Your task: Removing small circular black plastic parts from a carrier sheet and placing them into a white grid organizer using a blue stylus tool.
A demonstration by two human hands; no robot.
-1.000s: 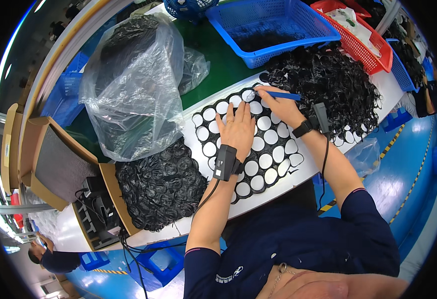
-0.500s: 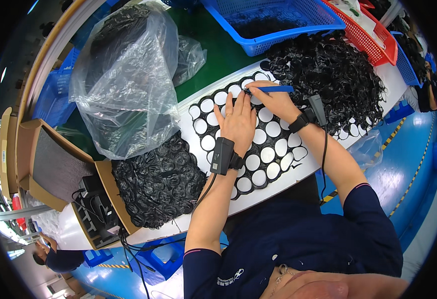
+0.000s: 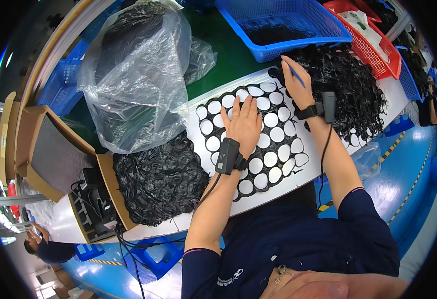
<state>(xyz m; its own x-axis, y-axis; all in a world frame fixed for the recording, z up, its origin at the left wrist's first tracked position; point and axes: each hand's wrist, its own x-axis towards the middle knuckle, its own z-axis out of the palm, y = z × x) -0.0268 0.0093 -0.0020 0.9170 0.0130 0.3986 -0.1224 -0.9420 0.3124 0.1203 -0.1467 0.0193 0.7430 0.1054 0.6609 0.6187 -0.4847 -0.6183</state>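
Observation:
A thin black sheet of joined rings [image 3: 209, 117], its round holes showing white beneath, lies on the white table in front of me. My left hand [image 3: 243, 128] rests flat on it, fingers stretched out. My right hand [image 3: 298, 90] is closed around a slim blue-handled tool [image 3: 297, 76], raised by the sheet's far right corner and beside a heap of tangled black pieces [image 3: 338, 74]. The tool's tip cannot be made out. Both wrists wear black strapped-on devices with cables.
Left of the sheet lies a pile of black ringed sheets [image 3: 158, 182]. Behind it is a clear plastic bag [image 3: 133, 89]; an open cardboard box [image 3: 109, 192] holds cables and devices. A blue basket [image 3: 273, 51] and a red basket [image 3: 373, 55] stand at the back.
My right hand has moved away from my left fingertips, to the far right, and the blue-handled tool has turned in it. My left hand stays flat on the sheet. The whole view has shifted slightly.

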